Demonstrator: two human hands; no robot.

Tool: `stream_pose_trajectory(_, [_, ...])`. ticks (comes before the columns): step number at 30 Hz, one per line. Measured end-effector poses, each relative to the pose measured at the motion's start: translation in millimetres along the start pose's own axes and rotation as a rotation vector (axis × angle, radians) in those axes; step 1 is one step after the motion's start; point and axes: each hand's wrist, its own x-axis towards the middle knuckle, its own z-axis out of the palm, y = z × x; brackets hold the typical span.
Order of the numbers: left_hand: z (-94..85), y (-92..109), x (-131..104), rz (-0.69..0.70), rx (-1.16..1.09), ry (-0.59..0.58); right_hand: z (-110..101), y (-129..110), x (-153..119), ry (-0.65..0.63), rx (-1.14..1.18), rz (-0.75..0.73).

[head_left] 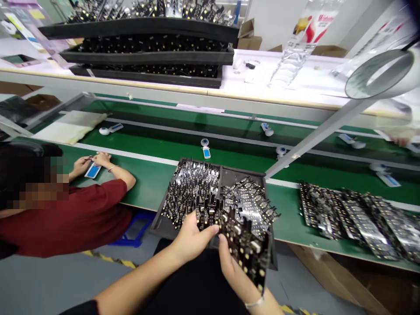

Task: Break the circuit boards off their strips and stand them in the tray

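Observation:
Both of my hands are over a black divided tray at the bench edge. My left hand is closed on the left end of a row of small black circuit boards. Around the right part of that same row my right hand is wrapped, its thumb along the near side. The held boards stand close together and slant down to the right. Under and behind them, the tray's left compartment holds many upright boards, and the right one holds boards lying in overlapping rows.
More boards lie in rows on the green bench at right. White devices with blue panels rest on the belt. A person in a red shirt works at left. Stacked black trays and a bottle occupy the shelf; a slanted metal post rises at right.

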Motion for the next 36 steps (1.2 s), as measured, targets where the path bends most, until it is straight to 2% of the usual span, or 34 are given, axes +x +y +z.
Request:
stream_pose_trajectory(3, [-5.3,-8,1,-0.107,-0.195,-0.174,-7,2,5,-0.144,-0.031,-0.112])
stream_pose_trajectory(5, [-7.8,-11,1,-0.14,-0.235,-0.199,-12,4,8,-0.213,0.046,-0.079])
stream_pose_trajectory(8, [-8.4,-10,1,-0.158,-0.212,-0.194,-15,6,6,-0.119,0.192,0.093])
stream_pose_trajectory(10, [-7.0,-8,2,-0.137,-0.187,-0.215,-13,6,2,-0.032,0.201,0.127])
stream_pose_trajectory(14, [-2.3,-4,1,-0.044,-0.08,-0.14,-2,3,-6,-0.047,0.095,0.041])
stream_pose_trajectory(17, [-1.9,-10,0,0.015,0.019,-0.082,7,2,-10,-0.021,-0.053,-0.037])
stream_pose_trajectory(19, [-5.7,-19,-1,-0.017,-0.014,-0.061,12,2,-11,-0.015,0.041,0.018])
stream_pose_trajectory(22, [-15.8,-36,-2,-0.158,-0.278,-0.118,15,4,-8,-0.13,0.34,0.219])
stream_pose_trajectory(25, [-26.9,-51,-7,-0.228,-0.422,-0.039,18,8,-6,-0.272,0.418,0.215])
stream_pose_trajectory(27, [-33.9,-60,-12,-0.254,-0.418,0.017,23,13,-6,-0.322,0.381,0.175])
stream_pose_trajectory(31, [-45.7,-74,-19,-0.245,-0.312,0.06,47,21,-6,-0.477,0.254,0.246])
stream_pose_trajectory(33, [-51.4,-79,-19,-0.183,-0.164,0.165,63,19,-4,-0.522,0.023,0.216])
stream_pose_trajectory(36, [-67.5,-79,-12,-0.065,0.112,0.309,84,16,7,-0.506,-0.323,0.202])
